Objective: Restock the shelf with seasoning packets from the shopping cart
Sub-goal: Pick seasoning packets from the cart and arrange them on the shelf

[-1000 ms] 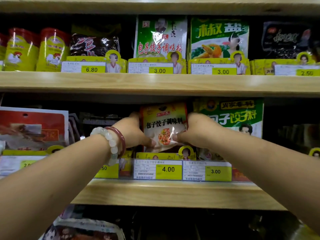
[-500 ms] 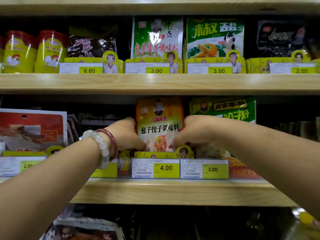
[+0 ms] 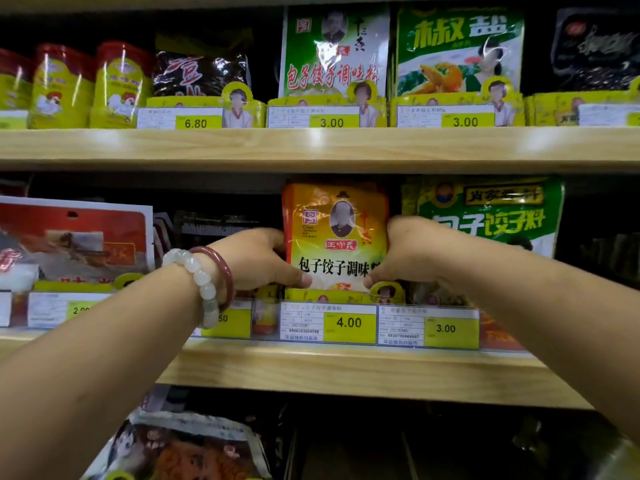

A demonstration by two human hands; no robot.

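Wooden shelves fill the view, the middle shelf (image 3: 346,372) nearest, with a row of price tags along its front, one reading 4.00 (image 3: 349,322). Above that tag, both hands hold an orange-yellow packet (image 3: 337,233) upright: the left hand (image 3: 256,259), with two bracelets (image 3: 207,282) on its wrist, grips its left edge, the right hand (image 3: 408,254) its right edge, thumbs pressed on its face. A green packet (image 3: 491,213) stands just right of it. Farther up, the upper shelf (image 3: 311,147) carries more packets and yellow canisters (image 3: 62,84).
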